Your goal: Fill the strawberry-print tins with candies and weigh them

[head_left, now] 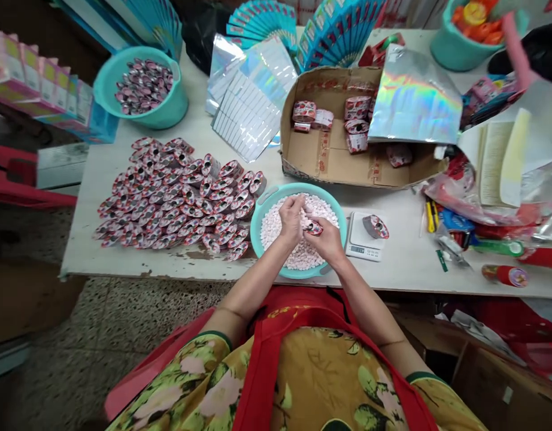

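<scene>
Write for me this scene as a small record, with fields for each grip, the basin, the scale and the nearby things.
Left grip: fingers curled above the basin; contents hidden
Right grip: holds a small patterned container
Basin: turquoise, with pale pellets
Scale: bears one similar container
Left of basin: many similar containers, grouped closely
Behind basin: open cardboard box
</scene>
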{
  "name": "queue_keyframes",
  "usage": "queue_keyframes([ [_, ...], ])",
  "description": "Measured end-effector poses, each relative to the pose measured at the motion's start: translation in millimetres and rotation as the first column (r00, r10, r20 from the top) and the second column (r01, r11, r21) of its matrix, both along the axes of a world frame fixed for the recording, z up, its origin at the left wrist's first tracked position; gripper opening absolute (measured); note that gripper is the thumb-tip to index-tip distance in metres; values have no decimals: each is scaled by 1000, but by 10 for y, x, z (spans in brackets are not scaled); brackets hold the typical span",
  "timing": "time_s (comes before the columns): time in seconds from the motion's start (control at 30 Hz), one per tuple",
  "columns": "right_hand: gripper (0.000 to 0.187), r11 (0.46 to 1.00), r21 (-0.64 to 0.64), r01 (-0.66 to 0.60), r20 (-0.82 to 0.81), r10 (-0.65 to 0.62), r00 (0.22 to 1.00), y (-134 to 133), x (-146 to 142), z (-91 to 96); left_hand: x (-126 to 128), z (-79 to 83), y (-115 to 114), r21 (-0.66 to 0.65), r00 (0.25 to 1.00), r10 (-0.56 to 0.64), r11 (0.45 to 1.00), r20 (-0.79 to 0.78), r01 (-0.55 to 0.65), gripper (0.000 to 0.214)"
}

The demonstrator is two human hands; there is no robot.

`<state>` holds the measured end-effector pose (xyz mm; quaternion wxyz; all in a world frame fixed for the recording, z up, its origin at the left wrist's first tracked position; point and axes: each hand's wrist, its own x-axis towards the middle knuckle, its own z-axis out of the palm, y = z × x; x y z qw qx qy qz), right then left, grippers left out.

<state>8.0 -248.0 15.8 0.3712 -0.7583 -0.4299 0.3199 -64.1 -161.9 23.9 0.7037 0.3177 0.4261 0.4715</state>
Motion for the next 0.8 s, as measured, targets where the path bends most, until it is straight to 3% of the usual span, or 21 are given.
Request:
queue_keyframes([
  [0.2,41,998,47,41,-15,-40,999,-10,-11,-51,39,-27,15,35,997,-19,999,-76,22,44],
  [0.43,38,989,133,68,-35,-64,997,-41,-58,-96,55,4,-5,63,999,-8,998,-36,10,42],
  [0.6,37,983,146,113,-63,-104,993,-60,-104,-140,54,35,-32,63,991,-123,990,-48,126,44],
  [0.8,31,976,173,133,-136,-110,985,-103,-182,-216,17,63,-152,172,966,-234,953,-114,251,42],
])
